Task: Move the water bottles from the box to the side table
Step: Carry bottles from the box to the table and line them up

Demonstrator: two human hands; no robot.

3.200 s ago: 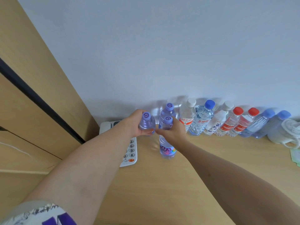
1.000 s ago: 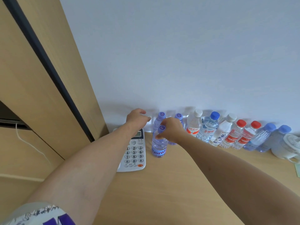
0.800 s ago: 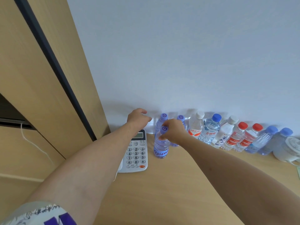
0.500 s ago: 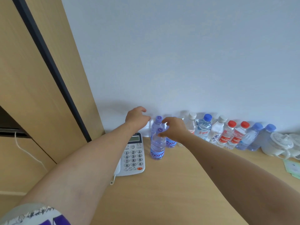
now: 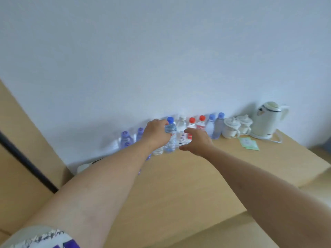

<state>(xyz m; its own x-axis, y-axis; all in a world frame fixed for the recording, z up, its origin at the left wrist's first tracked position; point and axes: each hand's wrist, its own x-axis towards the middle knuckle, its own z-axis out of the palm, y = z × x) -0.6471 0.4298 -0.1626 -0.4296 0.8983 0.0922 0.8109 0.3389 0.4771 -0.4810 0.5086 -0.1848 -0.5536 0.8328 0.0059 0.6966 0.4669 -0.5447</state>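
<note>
Water bottles (image 5: 170, 135) — wooden side table (image 5: 179, 185), white wall (image 5: 161, 51)

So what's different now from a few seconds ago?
The right hand has let go of the purple-capped bottle and moved right, open, toward the red-capped bottles. The left hand moved right onto the blue-capped bottle. The row along the wall stayed put.

A light wooden side table (image 5: 179, 185) runs along the far wall. A row of water bottles (image 5: 191, 129) stands upright on it against the wall, with purple caps at the left, then blue, white, red and pale blue. Right of them stand two white lidded cups (image 5: 236, 127) and a white kettle (image 5: 266, 120), with green packets (image 5: 249, 143) lying nearer.
</note>
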